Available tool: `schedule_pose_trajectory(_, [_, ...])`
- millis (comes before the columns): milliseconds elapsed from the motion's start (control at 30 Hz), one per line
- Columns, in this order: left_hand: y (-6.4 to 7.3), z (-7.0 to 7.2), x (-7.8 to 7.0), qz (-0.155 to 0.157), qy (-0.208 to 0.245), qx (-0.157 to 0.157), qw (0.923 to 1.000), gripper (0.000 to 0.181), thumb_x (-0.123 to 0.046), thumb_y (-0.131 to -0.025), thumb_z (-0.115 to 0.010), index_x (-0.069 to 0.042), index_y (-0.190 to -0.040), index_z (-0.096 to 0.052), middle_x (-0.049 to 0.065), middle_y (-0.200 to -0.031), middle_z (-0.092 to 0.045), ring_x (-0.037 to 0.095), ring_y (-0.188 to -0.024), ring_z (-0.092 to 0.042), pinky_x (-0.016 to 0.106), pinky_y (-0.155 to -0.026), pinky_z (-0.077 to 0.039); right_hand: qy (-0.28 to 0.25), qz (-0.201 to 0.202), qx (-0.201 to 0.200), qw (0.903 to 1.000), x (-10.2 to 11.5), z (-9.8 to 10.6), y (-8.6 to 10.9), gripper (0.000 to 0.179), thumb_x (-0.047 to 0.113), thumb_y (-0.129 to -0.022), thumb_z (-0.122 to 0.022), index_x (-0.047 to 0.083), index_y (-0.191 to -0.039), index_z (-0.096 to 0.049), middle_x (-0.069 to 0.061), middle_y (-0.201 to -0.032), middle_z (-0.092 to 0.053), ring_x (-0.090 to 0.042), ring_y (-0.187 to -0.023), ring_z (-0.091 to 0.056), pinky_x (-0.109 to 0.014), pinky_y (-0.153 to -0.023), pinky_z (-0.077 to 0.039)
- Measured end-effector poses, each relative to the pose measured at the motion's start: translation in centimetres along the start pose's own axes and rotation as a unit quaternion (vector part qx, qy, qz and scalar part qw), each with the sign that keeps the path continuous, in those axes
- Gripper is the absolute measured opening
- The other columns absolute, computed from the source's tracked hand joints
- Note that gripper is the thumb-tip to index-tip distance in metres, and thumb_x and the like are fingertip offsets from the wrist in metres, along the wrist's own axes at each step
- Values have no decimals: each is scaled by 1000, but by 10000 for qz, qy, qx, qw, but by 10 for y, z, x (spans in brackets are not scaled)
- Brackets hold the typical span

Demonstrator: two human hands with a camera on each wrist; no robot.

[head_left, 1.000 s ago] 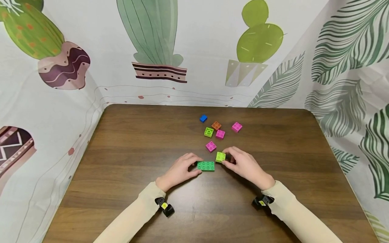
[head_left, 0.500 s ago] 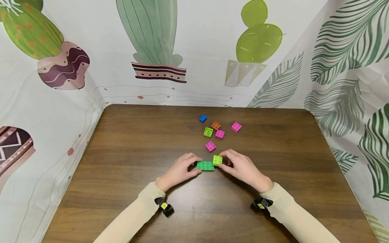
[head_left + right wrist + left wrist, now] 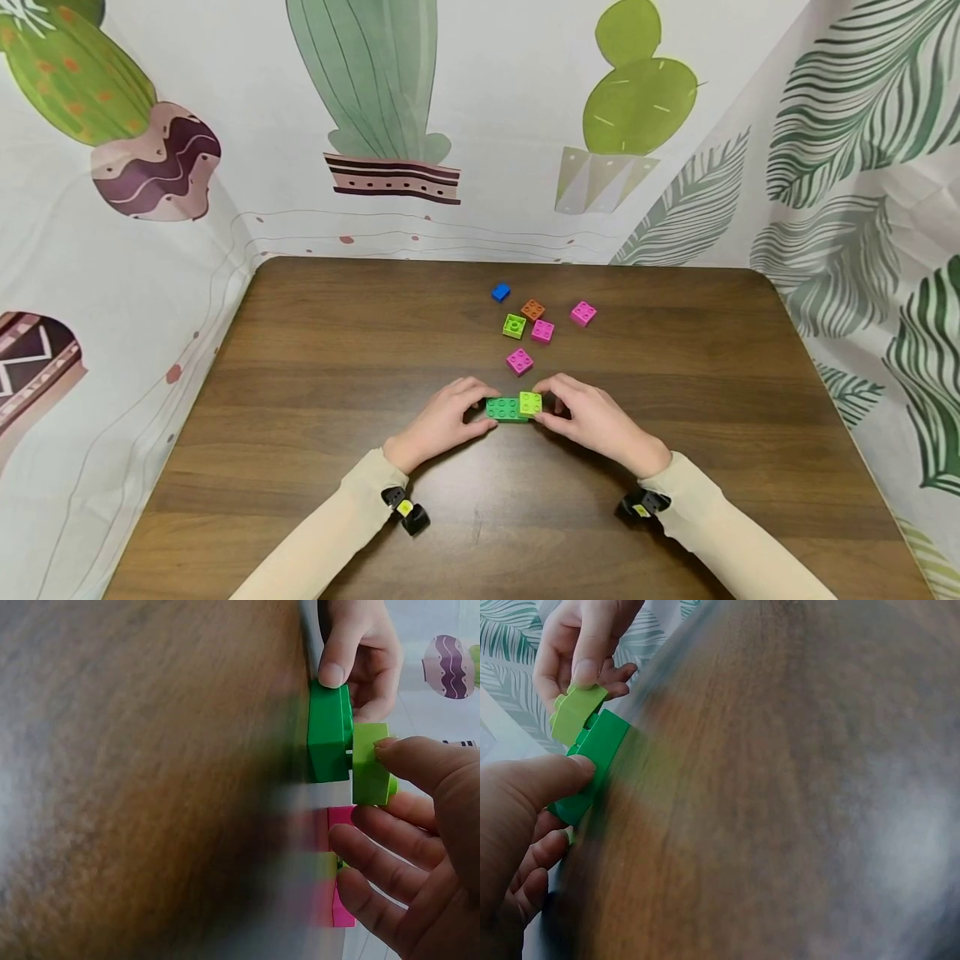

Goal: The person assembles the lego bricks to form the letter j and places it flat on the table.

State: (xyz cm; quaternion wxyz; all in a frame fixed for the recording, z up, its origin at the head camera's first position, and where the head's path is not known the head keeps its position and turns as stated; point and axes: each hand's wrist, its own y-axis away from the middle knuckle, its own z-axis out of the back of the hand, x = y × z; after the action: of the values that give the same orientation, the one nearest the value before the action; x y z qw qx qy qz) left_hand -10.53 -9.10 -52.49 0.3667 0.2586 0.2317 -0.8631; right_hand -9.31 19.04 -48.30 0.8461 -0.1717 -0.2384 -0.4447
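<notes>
Pinched in our left grip (image 3: 447, 414): long green brick (image 3: 502, 408), studded. Pinched in our right grip (image 3: 602, 419): square lime brick (image 3: 530, 404), four-studded.

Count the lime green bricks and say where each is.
2. The right hand pinches one lime brick over the right end of the dark green brick; the other lime brick lies hollow side up, left of a pink brick. No others show.

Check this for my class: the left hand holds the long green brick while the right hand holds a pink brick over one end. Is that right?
Not quite: the right hand holds a lime-green brick, not a pink one, as the head view shows. The left hand does hold the long green brick.
</notes>
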Motion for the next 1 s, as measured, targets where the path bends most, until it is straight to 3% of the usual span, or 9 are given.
schedule_pose_trajectory(1000, [0, -2, 2, -58, -12, -73, 10000, 36, -23, -94, -80, -11, -126, -70, 3, -117, -68, 17, -104, -62, 38, -91, -52, -203, 183, 42, 9996, -1, -12, -4, 35, 25, -97, -77, 15, -128, -66, 4, -108, -63, -9, -82, -56, -25, -70, -50])
